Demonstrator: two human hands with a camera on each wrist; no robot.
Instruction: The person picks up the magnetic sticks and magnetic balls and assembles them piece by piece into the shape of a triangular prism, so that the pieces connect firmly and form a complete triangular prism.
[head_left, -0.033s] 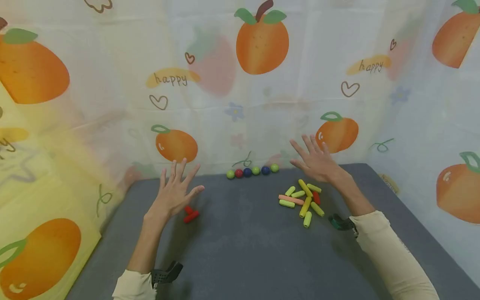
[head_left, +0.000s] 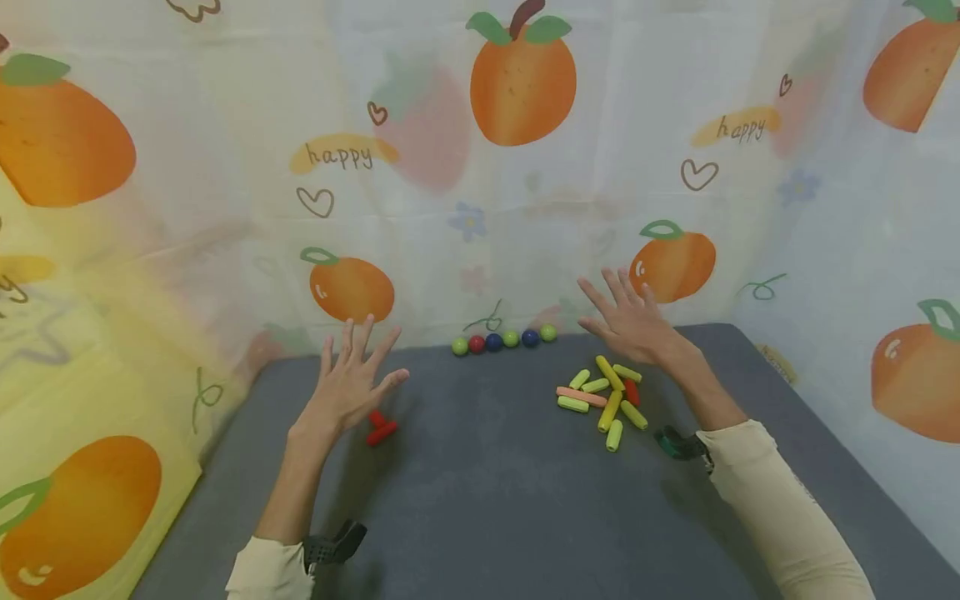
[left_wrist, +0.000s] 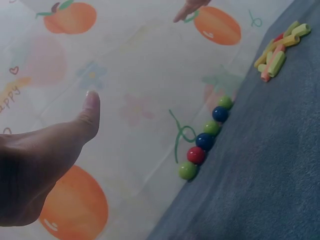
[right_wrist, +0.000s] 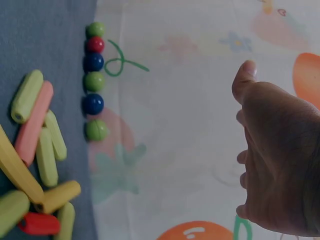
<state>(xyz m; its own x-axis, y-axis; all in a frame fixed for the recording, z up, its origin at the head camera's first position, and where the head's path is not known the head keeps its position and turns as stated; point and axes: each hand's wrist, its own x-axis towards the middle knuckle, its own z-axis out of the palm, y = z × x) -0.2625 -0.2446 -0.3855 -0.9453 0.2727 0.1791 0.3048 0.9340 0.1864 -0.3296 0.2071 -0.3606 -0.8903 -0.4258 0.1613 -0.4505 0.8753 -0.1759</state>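
Note:
With fingers spread and nothing in them, my left hand hovers over the left part of the table. Below and beside it lie two short red sticks, one partly hidden by the hand. My right hand is also raised, fingers spread and holding nothing, just behind a loose pile of sticks. The pile mixes light green sticks, yellow sticks, a salmon-pink stick and a red one. Both wrist views show the hands apart from every object.
Along the table's back edge runs a row of small balls: green, red and blue. The grey table meets a fruit-printed cloth behind and at the sides. A dark wrist device sits on each forearm.

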